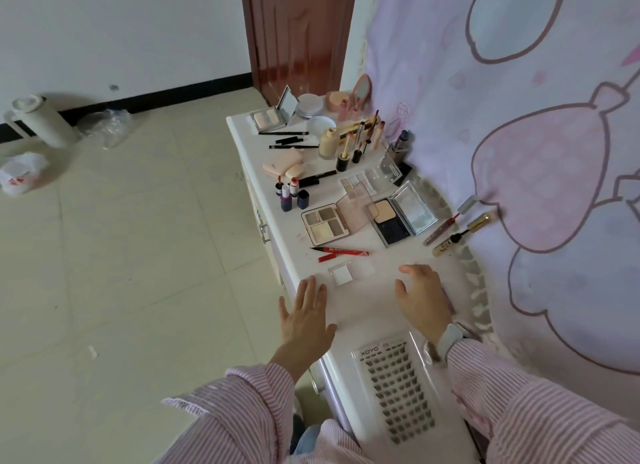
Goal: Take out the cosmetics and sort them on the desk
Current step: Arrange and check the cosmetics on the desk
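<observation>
Cosmetics lie spread along the white desk (pixel 363 311). My left hand (pixel 306 316) lies flat at the desk's left edge, fingers straight, holding nothing. My right hand (pixel 424 299) hovers over the desk with relaxed, slightly bent fingers, empty. Between and just beyond them sits a small clear case with a white pan (pixel 343 274). Farther on lie a red eyeliner pen (pixel 341 251), an open eyeshadow quad (pixel 325 224), an open powder compact (pixel 389 219), lip glosses (pixel 445 226) and small bottles (pixel 292 195). A lash tray (pixel 398 387) lies near my body.
At the far end stand lipsticks (pixel 356 141), a foundation bottle (pixel 329 143), black pencils (pixel 287 140), a palette with mirror (pixel 272 119), powder jars (pixel 308 105) and a pink mirror (pixel 362 89). A pink cartoon curtain (pixel 519 152) hangs along the right. Tiled floor lies left, with plastic bags (pixel 22 174).
</observation>
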